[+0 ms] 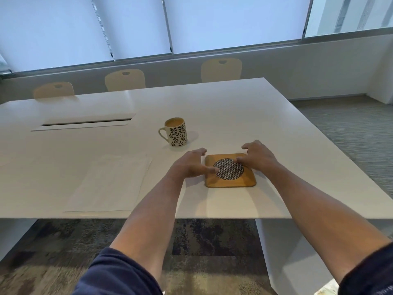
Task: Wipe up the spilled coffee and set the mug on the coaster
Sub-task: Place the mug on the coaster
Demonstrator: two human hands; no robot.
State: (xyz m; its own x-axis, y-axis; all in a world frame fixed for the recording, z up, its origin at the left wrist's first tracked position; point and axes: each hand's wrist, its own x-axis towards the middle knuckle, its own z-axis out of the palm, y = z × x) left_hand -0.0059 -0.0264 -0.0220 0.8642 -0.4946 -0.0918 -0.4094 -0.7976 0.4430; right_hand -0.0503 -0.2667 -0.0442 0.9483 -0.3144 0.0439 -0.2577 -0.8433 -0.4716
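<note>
1. Head view: the coaster (230,170) lies flat near the tabletop's (265,124) near edge, towards its right side.
2. Left hand (191,163) and right hand (257,155) rest on its sides, fingers spread, thumbs on top, gripping nothing.
3. The mug (176,132), full, stands just beyond, apart from the coaster.
4. A paper towel (110,182) lies left, near the same edge.

office meeting room | long white table (234,107) | chairs (125,79) | roller blinds (231,22)

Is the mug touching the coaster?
Apart. The head view shows bare white table between the mug and the far edge of the coaster.
</note>
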